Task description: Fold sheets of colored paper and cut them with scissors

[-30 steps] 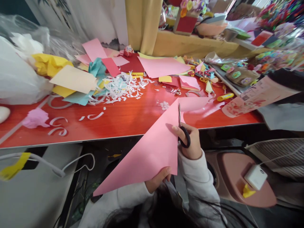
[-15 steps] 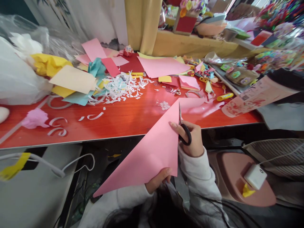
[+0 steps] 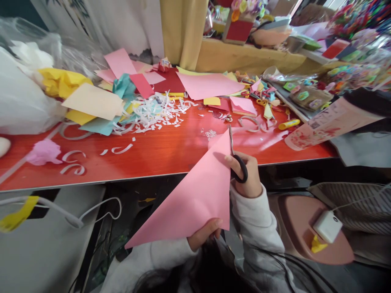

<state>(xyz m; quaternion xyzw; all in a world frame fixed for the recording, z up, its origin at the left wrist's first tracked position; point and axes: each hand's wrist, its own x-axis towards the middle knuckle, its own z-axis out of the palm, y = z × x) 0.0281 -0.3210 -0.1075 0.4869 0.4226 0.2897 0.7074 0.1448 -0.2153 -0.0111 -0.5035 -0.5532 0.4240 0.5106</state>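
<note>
Hands: two, bare, coming out of pale, soft sleeves.
Left hand (image 3: 205, 235): pinching the lower edge of one pink sheet (image 3: 189, 199), thumb laid on top.
Right hand (image 3: 249, 175): closed around one pair of scissors (image 3: 240, 169), black-handled, metal-bladed, the blades pointing away along the paper's right edge; how far they're parted I can't tell.
Pink sheet: smooth, roughly triangular, held at the table's near edge, its top tip over the glossy red tabletop (image 3: 152, 150), a long point reaching down to the left.
Curled strips (image 3: 73, 169): three thin white ones lying apart on the left half, with two small white bits near them.
Shreds (image 3: 159, 112): a loose white heap, too many to count.
Crumpled paper: one yellow wad (image 3: 62, 82), one teal (image 3: 124, 86), one soft pink (image 3: 45, 152).
Marker (image 3: 288, 124): one, yellow, near the tilted cup (image 3: 330, 122), which is pale pink, dark-lidded.
Stool (image 3: 317, 248): one, pink, rounded, bearing one white plastic block (image 3: 328, 226) and one yellow scrap (image 3: 318, 244).
</note>
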